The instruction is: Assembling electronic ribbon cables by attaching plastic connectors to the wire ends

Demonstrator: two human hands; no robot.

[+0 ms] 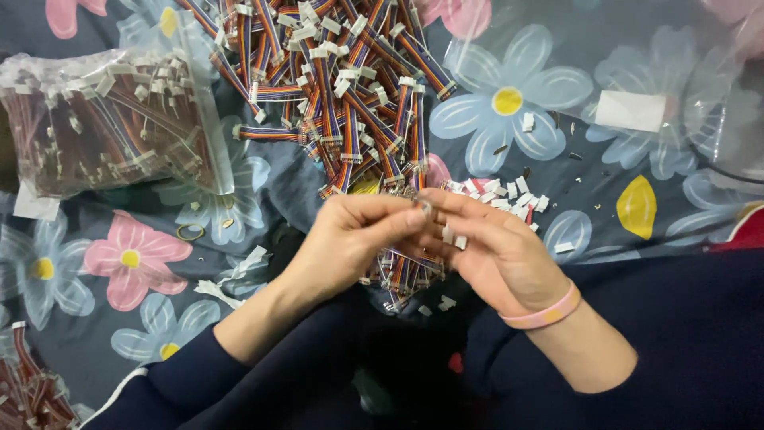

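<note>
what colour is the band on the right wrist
Pink, with a small yellowish patch; the wristband on the right hand shows best in the head view.

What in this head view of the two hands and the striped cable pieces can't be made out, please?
- The small piece pinched between the left hand and right hand: fingertips cover it, and it is blurred.
- The pile of striped cables: cut off by the top edge.
- The bag of cables: contents hazy behind plastic.
- The cable bundle at bottom left: cut off by the edge.
</note>
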